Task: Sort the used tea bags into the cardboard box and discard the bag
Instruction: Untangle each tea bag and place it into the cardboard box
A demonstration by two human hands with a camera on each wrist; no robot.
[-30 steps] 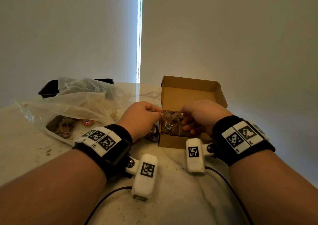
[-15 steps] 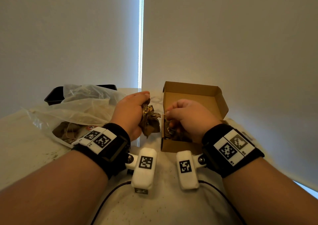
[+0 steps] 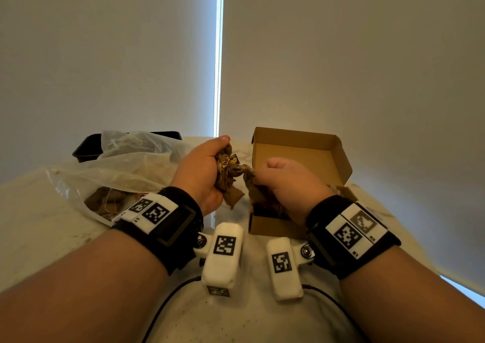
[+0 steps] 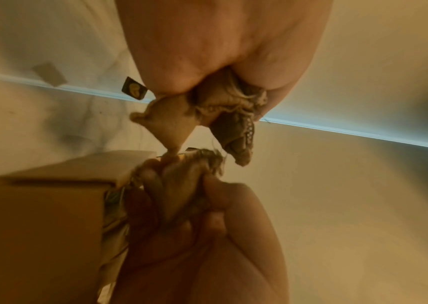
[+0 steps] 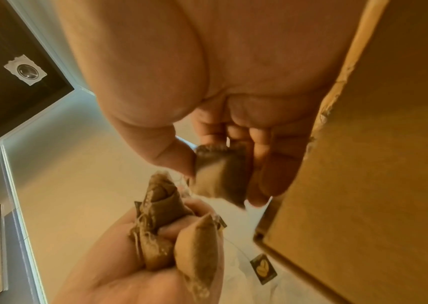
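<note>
The open cardboard box (image 3: 301,153) stands on the table with brown used tea bags inside, mostly hidden by my right hand. My left hand (image 3: 220,158) grips a clump of tea bags (image 3: 228,177) with dark tags, raised just left of the box. My right hand (image 3: 262,177) pinches another tea bag (image 3: 250,182) between thumb and fingers (image 5: 267,168) over the box's front left corner. The two bundles (image 4: 223,107) nearly touch, joined by strings. The clear plastic bag (image 3: 126,164) lies to the left with a few tea bags inside.
A black tray (image 3: 86,148) sits behind the plastic bag at the back left. Tea crumbs speckle the pale marble table (image 3: 39,224). A window blind (image 3: 341,67) rises directly behind the table. A loose tag (image 5: 262,269) hangs beside the box wall (image 5: 363,164).
Both hands have risen from inside the box. My left hand pulled a clump of tea bags up and left, while my right hand lifted, still pinching one bag.
</note>
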